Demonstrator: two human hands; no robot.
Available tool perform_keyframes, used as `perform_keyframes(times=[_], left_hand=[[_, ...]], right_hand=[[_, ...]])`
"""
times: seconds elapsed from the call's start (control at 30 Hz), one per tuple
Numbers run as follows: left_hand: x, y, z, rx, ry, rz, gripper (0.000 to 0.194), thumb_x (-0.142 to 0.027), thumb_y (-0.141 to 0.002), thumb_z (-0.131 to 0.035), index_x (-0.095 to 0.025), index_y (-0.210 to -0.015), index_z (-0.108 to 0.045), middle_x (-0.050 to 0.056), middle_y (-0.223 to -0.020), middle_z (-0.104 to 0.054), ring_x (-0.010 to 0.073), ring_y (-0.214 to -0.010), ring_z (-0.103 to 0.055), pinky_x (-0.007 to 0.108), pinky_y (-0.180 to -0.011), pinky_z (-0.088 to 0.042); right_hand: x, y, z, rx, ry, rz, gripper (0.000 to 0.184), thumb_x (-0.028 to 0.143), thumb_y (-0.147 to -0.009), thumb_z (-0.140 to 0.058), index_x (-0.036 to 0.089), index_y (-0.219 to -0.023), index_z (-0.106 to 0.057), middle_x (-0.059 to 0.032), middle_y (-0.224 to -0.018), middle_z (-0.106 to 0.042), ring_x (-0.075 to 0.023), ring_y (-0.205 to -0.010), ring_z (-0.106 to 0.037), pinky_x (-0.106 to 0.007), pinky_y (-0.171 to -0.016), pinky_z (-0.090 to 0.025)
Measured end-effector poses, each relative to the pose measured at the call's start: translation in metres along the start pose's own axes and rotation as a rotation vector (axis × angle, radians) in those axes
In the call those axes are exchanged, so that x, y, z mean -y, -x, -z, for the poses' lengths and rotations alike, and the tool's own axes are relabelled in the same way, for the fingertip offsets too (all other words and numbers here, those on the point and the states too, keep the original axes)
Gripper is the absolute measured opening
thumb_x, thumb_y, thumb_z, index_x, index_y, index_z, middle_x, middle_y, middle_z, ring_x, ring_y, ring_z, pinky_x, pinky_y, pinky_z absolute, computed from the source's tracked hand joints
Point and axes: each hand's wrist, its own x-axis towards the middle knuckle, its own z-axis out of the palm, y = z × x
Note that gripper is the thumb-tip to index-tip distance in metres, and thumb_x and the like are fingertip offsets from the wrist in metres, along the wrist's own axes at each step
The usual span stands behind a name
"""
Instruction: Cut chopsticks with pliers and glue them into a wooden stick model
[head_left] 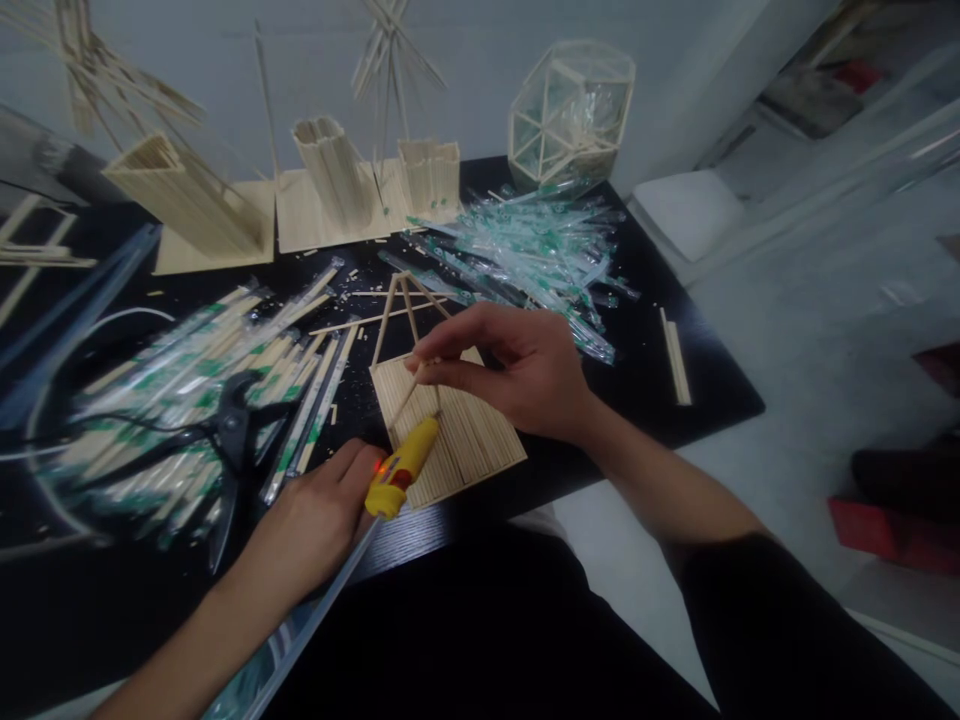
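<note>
From my end of the link, on the head camera, I have my left hand [319, 510] curled around a yellow glue gun [405, 465], near the front edge of the black table [712, 385]. The gun's nozzle points up and away, over the stick panel [480, 450], which lies near that front edge. My right hand [525, 365] is above the panel, thumb and forefinger pinching a thin stick [405, 400] that slants down to the left. I cannot tell whether its lower end touches the panel. A peaked stick frame [381, 325] rises by the panel's far edge, partly hidden by my right fingers.

To the left of the panel I see a heap of wrapped sticks [202, 360] with dark pliers [236, 425] on top. Clear wrappers [540, 250] pile up towards the far right corner, where a many-sided frame [570, 115] stands. A few loose sticks [677, 365] lie inside the right edge, near the front right corner. Along the far edge stand three stick holders [334, 175].
</note>
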Motion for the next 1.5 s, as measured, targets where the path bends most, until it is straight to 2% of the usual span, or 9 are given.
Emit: perform_keyframes(times=[0.3, 0.47, 0.57, 0.7, 0.87, 1.03, 1.23, 1.37, 1.5], left_hand=[[0.003, -0.002, -0.012, -0.011, 0.114, 0.075, 0.014, -0.034, -0.103, -0.047, -0.022, -0.1, -0.054, 0.0, -0.088, -0.06, 0.0139, -0.067, -0.065, 0.025, -0.057, -0.047], [-0.002, -0.009, -0.005, -0.13, 0.195, 0.095, 0.029, -0.043, -0.101, -0.051, -0.022, -0.081, -0.049, -0.003, -0.07, -0.052, 0.0122, -0.059, -0.059, 0.024, -0.054, -0.045], [-0.004, -0.008, 0.002, -0.161, 0.206, 0.074, 0.03, -0.044, -0.101, -0.051, -0.023, -0.079, -0.05, -0.003, -0.068, -0.054, 0.0127, -0.057, -0.059, 0.025, -0.053, -0.045], [-0.006, -0.001, 0.005, -0.152, 0.166, 0.029, 0.024, -0.039, -0.101, -0.052, -0.023, -0.083, -0.051, -0.003, -0.069, -0.054, 0.0131, -0.057, -0.058, 0.026, -0.055, -0.046], [-0.015, 0.006, -0.005, -0.078, 0.064, 0.042, 0.01, -0.033, -0.101, -0.05, -0.023, -0.104, -0.052, 0.002, -0.091, -0.06, 0.0163, -0.072, -0.066, 0.027, -0.058, -0.051], [-0.024, 0.008, -0.007, -0.025, -0.058, 0.094, 0.009, -0.031, -0.103, -0.045, -0.023, -0.102, -0.05, 0.003, -0.095, -0.061, 0.0147, -0.066, -0.064, 0.025, -0.05, -0.047], [-0.026, 0.01, -0.004, 0.01, -0.095, 0.138, 0.009, -0.031, -0.102, -0.045, -0.023, -0.1, -0.049, 0.003, -0.093, -0.06, 0.0135, -0.062, -0.062, 0.023, -0.048, -0.046], [-0.025, 0.011, -0.007, 0.0, -0.079, 0.152, 0.011, -0.032, -0.102, -0.047, -0.023, -0.097, -0.051, 0.002, -0.09, -0.059, 0.014, -0.064, -0.064, 0.023, -0.049, -0.046], [-0.018, 0.014, -0.011, -0.074, -0.078, 0.12, 0.01, -0.032, -0.1, -0.049, -0.024, -0.101, -0.054, 0.002, -0.09, -0.061, 0.0159, -0.069, -0.067, 0.024, -0.05, -0.047]], right_hand=[[0.0, 0.0, 0.0, -0.002, 0.017, 0.016, 0.012, 0.027, -0.086, -0.081, 0.018, -0.093, -0.077, -0.002, -0.093, -0.079, -0.0129, -0.083, -0.075, -0.026, -0.084, -0.062], [0.0, 0.0, 0.0, 0.001, 0.029, 0.006, 0.011, 0.028, -0.086, -0.08, 0.02, -0.092, -0.077, -0.0008, -0.092, -0.079, -0.012, -0.083, -0.075, -0.024, -0.083, -0.062], [0.0, -0.001, 0.0, 0.007, 0.025, 0.002, 0.011, 0.028, -0.086, -0.08, 0.021, -0.093, -0.076, -0.0003, -0.092, -0.079, -0.0122, -0.084, -0.075, -0.025, -0.083, -0.062], [-0.001, -0.002, 0.0, 0.028, -0.01, -0.007, 0.009, 0.024, -0.087, -0.08, 0.021, -0.094, -0.076, -0.0004, -0.094, -0.079, -0.0128, -0.087, -0.075, -0.025, -0.086, -0.062], [-0.003, -0.002, 0.001, 0.056, -0.058, 0.006, 0.01, 0.02, -0.087, -0.079, 0.021, -0.096, -0.076, 0.0004, -0.096, -0.079, -0.0133, -0.091, -0.076, -0.026, -0.09, -0.062], [-0.004, -0.005, 0.001, 0.061, -0.066, 0.006, 0.008, 0.02, -0.087, -0.078, 0.022, -0.094, -0.075, 0.0016, -0.095, -0.079, -0.0138, -0.091, -0.077, -0.028, -0.092, -0.062], [-0.007, -0.004, -0.002, 0.062, -0.051, 0.016, 0.007, 0.015, -0.089, -0.073, 0.018, -0.096, -0.071, 0.0032, -0.097, -0.078, -0.0104, -0.095, -0.075, -0.022, -0.093, -0.061], [-0.01, -0.003, -0.004, 0.07, -0.044, 0.027, 0.008, 0.014, -0.093, -0.069, 0.016, -0.1, -0.07, 0.0022, -0.101, -0.078, -0.0097, -0.098, -0.075, -0.022, -0.096, -0.059], [-0.01, -0.003, -0.003, 0.083, -0.042, 0.013, 0.008, 0.016, -0.092, -0.071, 0.018, -0.1, -0.071, 0.0025, -0.102, -0.078, -0.0108, -0.1, -0.075, -0.021, -0.096, -0.059]])
